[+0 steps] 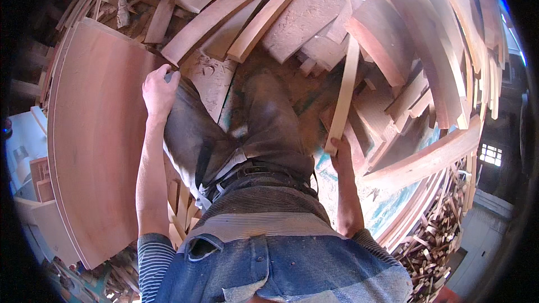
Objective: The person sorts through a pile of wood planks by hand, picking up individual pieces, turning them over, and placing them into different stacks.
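My right hand (341, 156) is closed round the near end of a narrow, pale wooden strip (346, 87), which points away from me among the loose boards. At my left, the other hand, my left hand (159, 91), has its fingers curled at the far right corner of a large reddish wooden panel (101, 146). Its fingertips are close to the near end of a long curved plank (224, 14); whether they grip the panel, the plank or something small is hidden. A second pale plank (269, 17) lies to the right of that one.
Wide curved boards (382, 36) are heaped at the far right, above a dusty board (309, 17). A thick curved plank (429, 154) lies to the right of my right hand. Small offcuts (429, 247) are piled at the lower right. My legs (269, 112) stand between the stacks.
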### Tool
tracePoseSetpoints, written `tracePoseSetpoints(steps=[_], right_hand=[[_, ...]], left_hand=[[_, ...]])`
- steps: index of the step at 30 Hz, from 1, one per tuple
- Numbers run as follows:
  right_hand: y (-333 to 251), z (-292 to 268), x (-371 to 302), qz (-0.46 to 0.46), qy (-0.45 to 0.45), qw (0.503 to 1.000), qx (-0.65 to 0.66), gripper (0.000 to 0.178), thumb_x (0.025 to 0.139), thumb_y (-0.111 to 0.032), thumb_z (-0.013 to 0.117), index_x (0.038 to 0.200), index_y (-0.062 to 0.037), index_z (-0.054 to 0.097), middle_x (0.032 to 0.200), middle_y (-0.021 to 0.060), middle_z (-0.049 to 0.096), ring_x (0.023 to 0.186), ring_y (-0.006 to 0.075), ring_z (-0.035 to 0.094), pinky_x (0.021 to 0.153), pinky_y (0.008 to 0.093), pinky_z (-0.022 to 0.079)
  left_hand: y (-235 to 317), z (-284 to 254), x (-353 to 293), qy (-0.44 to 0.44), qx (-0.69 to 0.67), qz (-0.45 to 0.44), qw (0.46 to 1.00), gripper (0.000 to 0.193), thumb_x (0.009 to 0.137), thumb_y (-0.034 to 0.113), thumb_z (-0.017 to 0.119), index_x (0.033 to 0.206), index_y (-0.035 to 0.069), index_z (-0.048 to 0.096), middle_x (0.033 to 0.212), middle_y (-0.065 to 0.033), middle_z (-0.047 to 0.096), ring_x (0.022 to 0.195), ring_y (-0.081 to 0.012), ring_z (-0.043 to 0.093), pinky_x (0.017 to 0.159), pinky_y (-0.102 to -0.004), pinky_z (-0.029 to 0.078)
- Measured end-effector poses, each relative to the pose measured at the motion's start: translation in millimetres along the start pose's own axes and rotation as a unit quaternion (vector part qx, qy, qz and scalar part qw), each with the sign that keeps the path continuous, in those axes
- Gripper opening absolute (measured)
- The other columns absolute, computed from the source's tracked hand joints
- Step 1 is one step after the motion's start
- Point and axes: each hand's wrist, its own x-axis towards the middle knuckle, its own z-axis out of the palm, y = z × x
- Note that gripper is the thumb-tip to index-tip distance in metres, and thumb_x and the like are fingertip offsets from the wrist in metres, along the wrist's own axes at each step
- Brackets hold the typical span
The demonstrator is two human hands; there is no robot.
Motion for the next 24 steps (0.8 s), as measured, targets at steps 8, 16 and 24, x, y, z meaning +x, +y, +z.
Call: tracePoseSetpoints(steps=[8, 16, 24], right_hand=[[7, 13, -71, 0.064, -0.038, 0.993, -0.087, 0.063, 0.074, -0.014, 0.075, 0.132, 0.0029, 0.057, 0.11, 0.0126, 0.068, 0.094, 0.0188, 0.066, 0.082, 0.0337, 0.055], [-37, 87, -14, -0.202, 0.037, 0.838, -0.506, 0.059, 0.075, -0.014, 0.075, 0.131, -0.0014, 0.06, 0.113, 0.0165, 0.066, 0.104, 0.0304, 0.064, 0.089, 0.041, 0.052], [-59, 169, 32, -0.32, 0.091, 0.719, -0.61, 0.061, 0.072, -0.014, 0.074, 0.131, -0.0041, 0.06, 0.118, 0.0215, 0.066, 0.109, 0.042, 0.063, 0.094, 0.0504, 0.051]], left_hand=[[5, 16, 11, -0.024, 0.012, 0.031, 0.999, 0.03, 0.085, 0.028, 0.072, 0.104, 0.006, 0.073, 0.097, -0.0202, 0.072, 0.097, -0.0395, 0.067, 0.088, -0.0493, 0.052], [4, 13, 14, -0.019, 0.007, 0.032, 0.999, 0.028, 0.083, 0.028, 0.071, 0.098, 0.004, 0.072, 0.096, -0.02, 0.071, 0.098, -0.0399, 0.067, 0.087, -0.0518, 0.052], [-2, 14, 10, -0.017, 0.006, 0.023, 1.0, 0.031, 0.083, 0.027, 0.071, 0.106, 0.006, 0.073, 0.1, -0.0182, 0.072, 0.103, -0.0381, 0.065, 0.093, -0.0503, 0.049]])
